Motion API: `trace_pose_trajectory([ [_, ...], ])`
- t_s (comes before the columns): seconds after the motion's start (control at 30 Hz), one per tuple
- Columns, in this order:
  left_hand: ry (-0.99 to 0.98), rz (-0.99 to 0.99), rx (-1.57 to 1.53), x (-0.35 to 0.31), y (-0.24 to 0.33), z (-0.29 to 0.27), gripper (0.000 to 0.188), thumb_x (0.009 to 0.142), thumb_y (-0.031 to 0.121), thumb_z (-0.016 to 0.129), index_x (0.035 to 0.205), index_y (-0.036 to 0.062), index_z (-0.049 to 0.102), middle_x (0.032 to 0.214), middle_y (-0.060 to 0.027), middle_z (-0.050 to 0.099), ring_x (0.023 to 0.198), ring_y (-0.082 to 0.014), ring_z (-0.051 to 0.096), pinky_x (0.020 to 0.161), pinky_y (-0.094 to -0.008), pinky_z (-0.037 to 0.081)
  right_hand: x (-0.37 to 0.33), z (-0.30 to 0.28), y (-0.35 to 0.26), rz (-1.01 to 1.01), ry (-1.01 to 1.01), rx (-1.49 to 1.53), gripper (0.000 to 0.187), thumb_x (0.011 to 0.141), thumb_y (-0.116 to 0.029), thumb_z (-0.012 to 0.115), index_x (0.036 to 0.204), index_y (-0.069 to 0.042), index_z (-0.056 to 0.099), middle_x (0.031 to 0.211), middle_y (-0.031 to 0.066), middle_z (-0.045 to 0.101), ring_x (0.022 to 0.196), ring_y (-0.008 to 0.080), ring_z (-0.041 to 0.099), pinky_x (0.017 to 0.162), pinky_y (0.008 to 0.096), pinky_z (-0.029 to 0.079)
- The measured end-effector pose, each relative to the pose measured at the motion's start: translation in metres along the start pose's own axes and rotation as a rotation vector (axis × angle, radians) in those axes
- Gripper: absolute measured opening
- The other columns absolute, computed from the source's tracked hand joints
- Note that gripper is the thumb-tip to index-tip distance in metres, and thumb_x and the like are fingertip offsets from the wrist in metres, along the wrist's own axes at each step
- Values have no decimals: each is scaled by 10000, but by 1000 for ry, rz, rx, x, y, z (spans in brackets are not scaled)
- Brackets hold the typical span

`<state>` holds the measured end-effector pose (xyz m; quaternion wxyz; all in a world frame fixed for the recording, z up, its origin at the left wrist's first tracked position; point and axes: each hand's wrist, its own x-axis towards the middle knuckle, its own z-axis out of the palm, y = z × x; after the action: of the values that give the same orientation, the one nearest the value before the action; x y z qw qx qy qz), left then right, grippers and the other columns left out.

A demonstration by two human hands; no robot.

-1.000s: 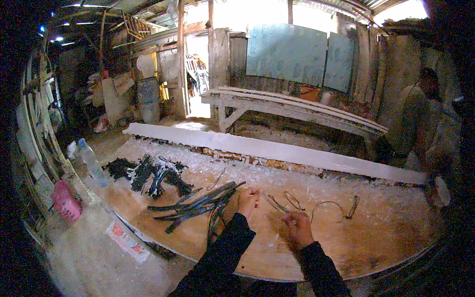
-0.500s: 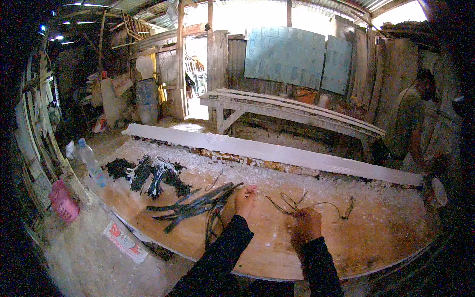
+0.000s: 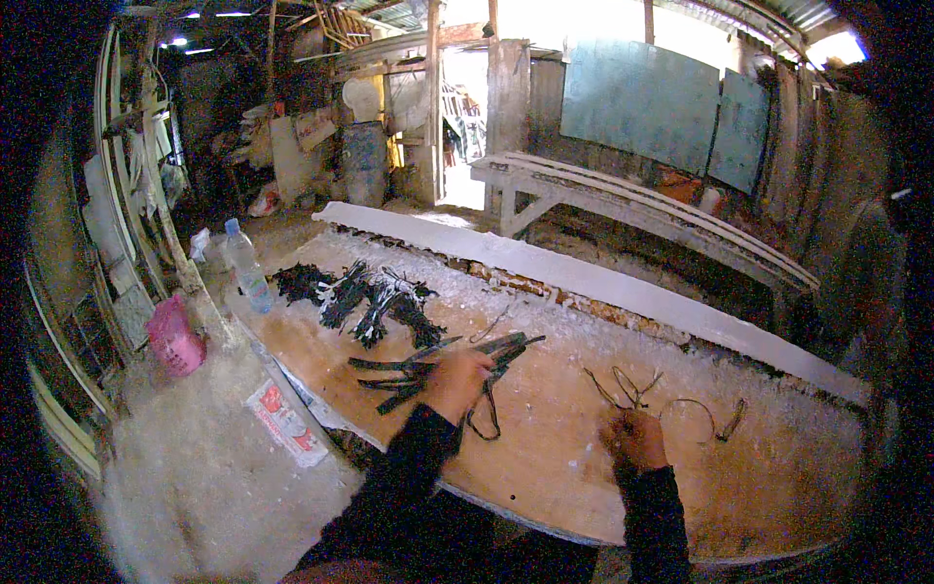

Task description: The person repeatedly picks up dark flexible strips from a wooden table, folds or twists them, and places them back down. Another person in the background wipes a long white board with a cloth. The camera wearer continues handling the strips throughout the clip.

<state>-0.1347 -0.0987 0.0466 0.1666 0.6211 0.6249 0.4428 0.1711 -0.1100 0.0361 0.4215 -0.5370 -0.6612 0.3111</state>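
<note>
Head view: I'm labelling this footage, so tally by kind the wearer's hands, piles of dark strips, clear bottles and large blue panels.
Left hand and right hand: 2
Pile of dark strips: 1
Clear bottle: 1
Blue panels: 2
Total: 6

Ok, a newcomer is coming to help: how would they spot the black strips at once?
On the wooden tabletop, look at the left half. In front of the dark bundles, the black strips lie partly hidden by the left hand. They are long, flat and loosely piled, while the bundles are short and tufted.

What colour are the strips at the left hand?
The strips look black; see the head view.
</note>
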Motion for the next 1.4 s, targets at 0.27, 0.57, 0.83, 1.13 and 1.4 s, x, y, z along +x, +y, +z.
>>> trace_pose_trajectory([
  [0.27, -236, 182, 639, 21, -84, -50, 183, 570, 204, 702, 732, 145, 639, 811, -97, 568, 794, -291, 551, 715, -411, 417, 0, -6, -5, -195, -13, -266, 159, 616, -106, 658, 646, 1, 544, 578, 113, 513, 538, 187, 501, 510, 304, 407],
  [0.57, -185, 109, 587, 22, -68, -55, 41, 636, 189, 623, 641, 149, 626, 758, -74, 584, 747, -287, 557, 742, -434, 379, 4, -6, 8, -125, -25, -180, 85, 651, -60, 608, 687, 8, 571, 635, 104, 556, 597, 181, 541, 553, 298, 428],
  [0.83, 23, 524, 648, 4, 55, -33, 194, 719, 84, 464, 830, 142, 612, 757, -83, 582, 759, -281, 559, 718, -394, 399, -7, 1, -35, -235, 137, -13, 336, 746, -152, 585, 1054, -36, 522, 1028, 125, 535, 929, 228, 508, 812, 331, 402],
  [1.13, -461, 509, 39, -10, 113, 95, 265, 756, 96, 506, 1013, 63, 449, 912, -121, 554, 849, -262, 558, 674, -363, 464, 2, -1, -16, -239, 35, 478, 438, 849, -404, 434, 993, -4, 541, 881, 77, 570, 790, 182, 531, 744, 313, 416],
  [1.4, -689, 384, -767, 35, 85, 139, 226, 782, 99, 560, 990, 64, 480, 831, -33, 561, 804, -135, 536, 724, -264, 424, 16, -27, 1, 139, 33, 398, 301, 851, -342, 466, 695, -85, 485, 576, -11, 467, 484, 98, 414, 468, 251, 348],
])
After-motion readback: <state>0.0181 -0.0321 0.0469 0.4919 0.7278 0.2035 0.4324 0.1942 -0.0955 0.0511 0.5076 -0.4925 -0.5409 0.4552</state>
